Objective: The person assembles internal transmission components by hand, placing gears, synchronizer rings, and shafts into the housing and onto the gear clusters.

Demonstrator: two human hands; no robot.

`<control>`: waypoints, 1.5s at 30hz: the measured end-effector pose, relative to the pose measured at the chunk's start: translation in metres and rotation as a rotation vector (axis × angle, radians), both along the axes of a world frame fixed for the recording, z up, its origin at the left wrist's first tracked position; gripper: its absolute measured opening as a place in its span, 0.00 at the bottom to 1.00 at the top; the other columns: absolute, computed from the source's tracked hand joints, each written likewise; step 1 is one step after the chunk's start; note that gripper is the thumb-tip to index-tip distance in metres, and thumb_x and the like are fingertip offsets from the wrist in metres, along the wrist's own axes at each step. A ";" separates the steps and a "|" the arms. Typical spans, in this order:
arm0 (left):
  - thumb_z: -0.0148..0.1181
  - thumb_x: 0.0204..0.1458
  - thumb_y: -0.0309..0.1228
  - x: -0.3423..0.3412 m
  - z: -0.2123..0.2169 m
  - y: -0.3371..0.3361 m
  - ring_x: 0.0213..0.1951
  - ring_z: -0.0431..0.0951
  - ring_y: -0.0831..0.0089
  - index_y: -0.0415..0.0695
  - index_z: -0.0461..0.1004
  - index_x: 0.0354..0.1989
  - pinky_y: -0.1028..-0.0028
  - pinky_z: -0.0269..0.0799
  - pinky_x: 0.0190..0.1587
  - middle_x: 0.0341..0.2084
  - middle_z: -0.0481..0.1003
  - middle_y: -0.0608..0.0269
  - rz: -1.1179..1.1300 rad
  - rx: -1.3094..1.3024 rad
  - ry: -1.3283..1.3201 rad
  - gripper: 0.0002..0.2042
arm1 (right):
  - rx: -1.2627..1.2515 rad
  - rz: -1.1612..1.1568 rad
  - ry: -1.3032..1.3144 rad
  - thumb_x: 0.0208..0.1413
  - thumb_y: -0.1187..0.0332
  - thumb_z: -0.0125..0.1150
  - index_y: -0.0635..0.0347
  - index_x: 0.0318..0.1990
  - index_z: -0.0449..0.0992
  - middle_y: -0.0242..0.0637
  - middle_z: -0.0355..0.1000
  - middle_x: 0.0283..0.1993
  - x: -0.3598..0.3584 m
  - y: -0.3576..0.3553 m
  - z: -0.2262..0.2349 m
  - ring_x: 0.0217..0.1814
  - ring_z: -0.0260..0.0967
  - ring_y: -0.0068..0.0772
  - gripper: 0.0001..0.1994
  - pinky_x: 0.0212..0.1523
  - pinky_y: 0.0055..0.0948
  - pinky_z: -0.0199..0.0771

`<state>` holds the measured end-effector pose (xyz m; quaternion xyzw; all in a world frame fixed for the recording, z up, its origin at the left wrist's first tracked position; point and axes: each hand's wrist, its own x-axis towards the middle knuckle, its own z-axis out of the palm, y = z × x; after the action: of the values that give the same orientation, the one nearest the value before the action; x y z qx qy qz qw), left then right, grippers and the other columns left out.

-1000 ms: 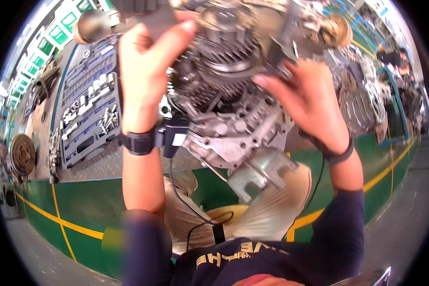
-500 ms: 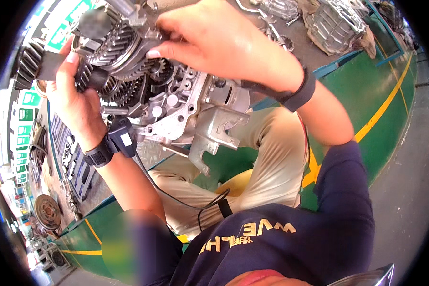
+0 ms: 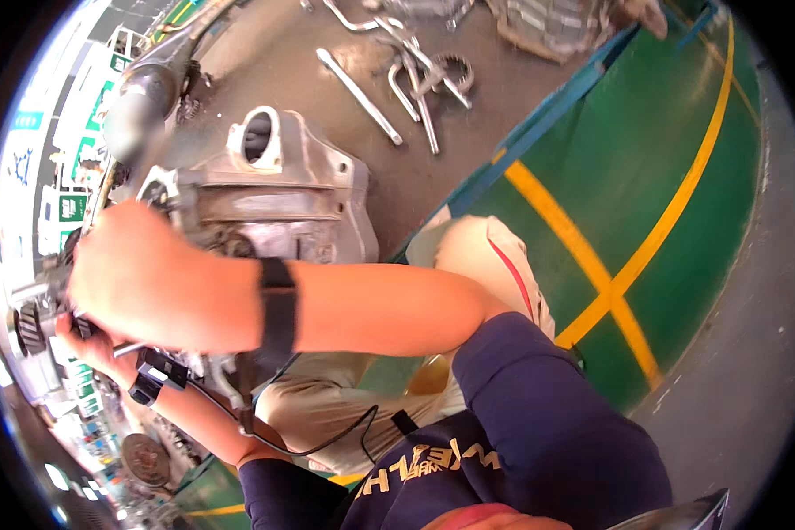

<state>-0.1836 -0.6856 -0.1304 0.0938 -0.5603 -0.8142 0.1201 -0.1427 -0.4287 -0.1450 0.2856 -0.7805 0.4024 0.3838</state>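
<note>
The work looks mid-way, as far as can be judged: the housing [image 3: 274, 199], a grey cast-metal casing, stands on the counter [image 3: 433, 168] with its inner parts exposed, and loose tools lie unused beyond it. Nothing shows a cover or further parts going on, so how much is left cannot be told.

The right hand [image 3: 146, 283] reaches across in front of the housing to its left side, curled as if around something there; its fingers are turned away from the camera, so I cannot tell whether they grip or only press. The left hand [image 3: 88, 344] comes up from below the housing, mostly hidden under the right one; its fingers seem closed near a dark gear [image 3: 31, 327] at the housing's far left, but the contact is too blurred to be sure. Both wrists wear black bands, and a thin cable [image 3: 327, 442] runs from the left one.

The housing is dull, oily-looking aluminium with a round-edged opening [image 3: 258, 137] at its top and ribbed flat faces. Its left part is hidden behind the hands.

Beyond the housing, further along the counter, lie a long bar [image 3: 359, 97], bent wrenches [image 3: 411, 84] and a small toothed ring [image 3: 455, 72]. A rounded grey part [image 3: 141, 97] sits just left of the housing's top.
</note>
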 end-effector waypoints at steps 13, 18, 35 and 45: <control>0.59 0.57 0.50 0.001 0.012 0.023 0.59 0.76 0.59 0.38 0.72 0.59 0.59 0.70 0.63 0.58 0.76 0.54 0.225 -0.566 0.130 0.30 | 0.166 0.084 -0.254 0.53 0.59 0.64 0.49 0.45 0.87 0.31 0.83 0.42 -0.010 -0.029 0.020 0.46 0.80 0.38 0.14 0.40 0.44 0.80; 0.61 0.55 0.48 0.006 0.026 0.000 0.59 0.76 0.58 0.37 0.72 0.59 0.60 0.71 0.63 0.57 0.76 0.53 0.237 -0.536 0.208 0.29 | -0.041 0.077 -0.174 0.52 0.60 0.65 0.43 0.28 0.86 0.26 0.81 0.29 0.006 -0.014 0.001 0.35 0.81 0.32 0.07 0.32 0.39 0.77; 0.63 0.53 0.25 0.033 0.006 0.029 0.36 0.80 0.72 0.39 0.80 0.40 0.71 0.75 0.40 0.35 0.80 0.63 -0.080 -0.247 0.484 0.08 | 0.166 -0.156 0.073 0.58 0.64 0.66 0.57 0.32 0.74 0.38 0.73 0.21 0.047 0.018 -0.017 0.25 0.74 0.43 0.09 0.25 0.40 0.72; 0.61 0.57 0.26 0.045 0.010 0.056 0.47 0.79 0.74 0.33 0.79 0.51 0.73 0.72 0.54 0.45 0.81 0.58 -0.289 -0.389 0.609 0.15 | 0.215 -0.180 -0.218 0.54 0.78 0.70 0.68 0.46 0.78 0.43 0.73 0.28 0.075 0.044 -0.025 0.24 0.69 0.43 0.12 0.26 0.32 0.67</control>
<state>-0.1384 -0.6300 -0.1204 -0.2565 -0.6504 -0.6918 0.1805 -0.0680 -0.3851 -0.1696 0.2088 -0.8785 0.3092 0.2984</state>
